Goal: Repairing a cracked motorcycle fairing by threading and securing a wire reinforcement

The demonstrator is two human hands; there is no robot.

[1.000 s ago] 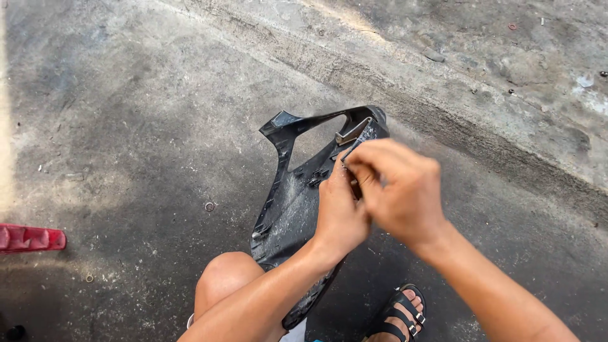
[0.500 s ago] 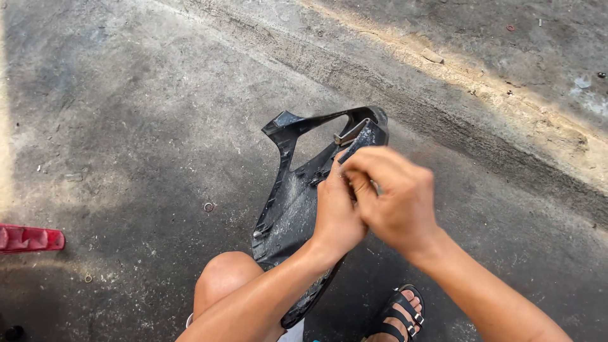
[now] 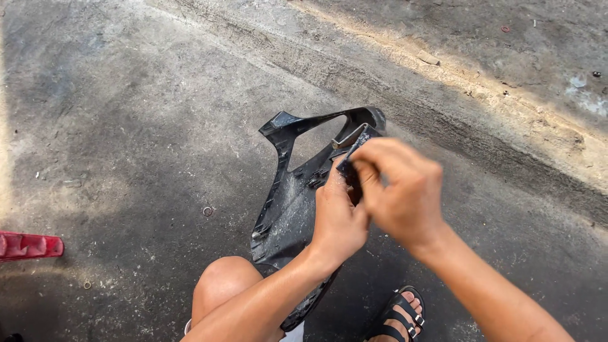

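A dusty black plastic fairing panel (image 3: 288,209) with a cut-out opening rests against my bare left knee (image 3: 221,285) and reaches out over the concrete ground. My left hand (image 3: 339,218) grips the panel's right edge from below. My right hand (image 3: 402,190) sits just above it, fingers pinched on the same edge near a small metal clip (image 3: 345,140). The two hands touch and hide what lies between the fingertips.
A red plastic part (image 3: 28,246) lies at the left edge. A small metal washer (image 3: 207,211) sits on the concrete left of the panel. My foot in a black sandal (image 3: 399,316) is at the bottom. A raised concrete strip (image 3: 443,95) runs diagonally behind.
Both hands have stayed on the panel's right edge, with the right hand's fingers shifting slightly. The view has drifted a little.
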